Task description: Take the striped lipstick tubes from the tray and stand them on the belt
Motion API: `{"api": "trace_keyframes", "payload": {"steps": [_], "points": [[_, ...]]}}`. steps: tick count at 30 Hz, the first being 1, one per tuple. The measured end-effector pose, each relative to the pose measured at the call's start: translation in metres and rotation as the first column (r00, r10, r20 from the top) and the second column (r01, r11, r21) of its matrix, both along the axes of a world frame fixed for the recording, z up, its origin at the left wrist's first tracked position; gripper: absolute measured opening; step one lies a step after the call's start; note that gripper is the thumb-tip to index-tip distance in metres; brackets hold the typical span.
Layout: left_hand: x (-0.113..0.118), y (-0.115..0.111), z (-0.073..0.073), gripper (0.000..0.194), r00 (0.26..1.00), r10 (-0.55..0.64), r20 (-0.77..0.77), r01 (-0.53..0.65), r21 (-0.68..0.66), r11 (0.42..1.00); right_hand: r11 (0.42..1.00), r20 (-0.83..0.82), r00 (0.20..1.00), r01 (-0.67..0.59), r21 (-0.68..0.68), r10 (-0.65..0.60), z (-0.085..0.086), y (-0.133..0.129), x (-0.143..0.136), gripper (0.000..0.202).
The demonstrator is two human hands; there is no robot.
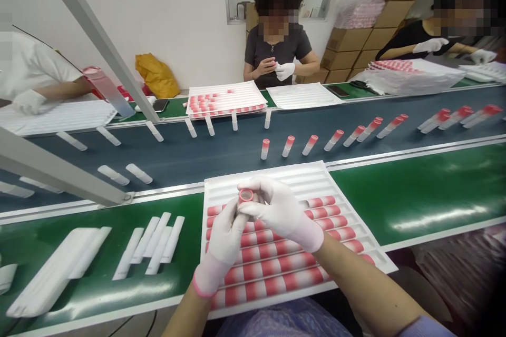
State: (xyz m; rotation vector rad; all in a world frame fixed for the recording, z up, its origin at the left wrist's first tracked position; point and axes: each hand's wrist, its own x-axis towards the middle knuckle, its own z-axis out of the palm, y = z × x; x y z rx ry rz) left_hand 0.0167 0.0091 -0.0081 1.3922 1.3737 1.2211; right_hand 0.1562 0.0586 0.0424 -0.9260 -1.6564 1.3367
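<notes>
Between my hands is a small red-and-white tube (pixel 245 195), its round open end with a red rim turned up toward me. My left hand (pixel 224 237), in a white glove, closes on the tube from the left. From the right, the gloved fingers of my right hand (pixel 282 211) wrap its far side and lower part. The tube's body is mostly hidden by the fingers. Below my hands lies a white ridged tray (pixel 264 177), with rows of red-and-white tubes (pixel 272 284) lying on their sides in its grooves.
Several flat white sleeves (pixel 152 242) lie left of the tray, beside a larger white stack (pixel 59 268). Beyond runs a dark conveyor belt (pixel 221 150) carrying white pieces and red-topped tubes (pixel 310 145). A grey metal post (pixel 63 168) rises at left. Co-workers sit across, one (pixel 279 47) opposite me.
</notes>
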Motion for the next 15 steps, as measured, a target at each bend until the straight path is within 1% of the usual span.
{"api": "trace_keyframes", "payload": {"steps": [2,3,4,6,8,9,10,11,13,15], "points": [[0.002,0.001,0.001,0.024,0.999,0.048,-0.018,-0.047,0.041,0.998,0.993,0.01,0.993,0.115,0.013,-0.115,0.0,-0.001,-0.003,0.019],[0.003,0.001,0.001,0.024,0.998,0.053,-0.017,-0.053,0.043,0.998,0.99,0.007,0.99,0.144,0.001,-0.144,0.001,-0.001,-0.004,0.022],[0.003,0.001,0.002,0.025,0.999,0.046,-0.01,-0.046,0.034,0.998,0.99,-0.001,0.99,0.141,-0.021,-0.141,0.001,-0.001,-0.004,0.023],[-0.001,0.003,0.004,0.027,1.0,0.002,0.013,-0.002,-0.009,1.0,0.996,-0.029,0.998,0.059,-0.067,-0.061,0.003,0.002,-0.002,0.026],[-0.005,0.004,0.007,0.027,0.998,-0.049,0.026,0.05,-0.053,0.997,0.994,-0.063,0.996,-0.067,-0.091,0.061,0.005,0.005,0.0,0.029],[-0.008,0.005,0.009,0.027,0.997,-0.067,0.023,0.069,-0.062,0.996,0.989,-0.082,0.991,-0.11,-0.099,0.102,0.005,0.005,0.001,0.029],[-0.009,0.005,0.01,0.026,0.997,-0.077,0.013,0.078,-0.06,0.995,0.986,-0.098,0.988,-0.126,-0.108,0.116,0.005,0.006,0.002,0.027],[-0.009,0.006,0.011,0.025,0.997,-0.076,0.0,0.076,-0.049,0.996,0.986,-0.111,0.989,-0.115,-0.12,0.102,0.004,0.005,0.001,0.024],[-0.006,0.005,0.012,0.025,0.999,-0.04,-0.023,0.04,-0.011,0.999,0.993,-0.1,0.995,-0.032,-0.11,0.021,0.001,0.001,-0.001,0.019],[0.0,0.006,0.01,0.025,0.999,0.004,-0.035,-0.004,0.009,1.0,0.997,-0.038,0.996,0.077,-0.028,-0.078,-0.002,-0.004,-0.004,0.016]]}}
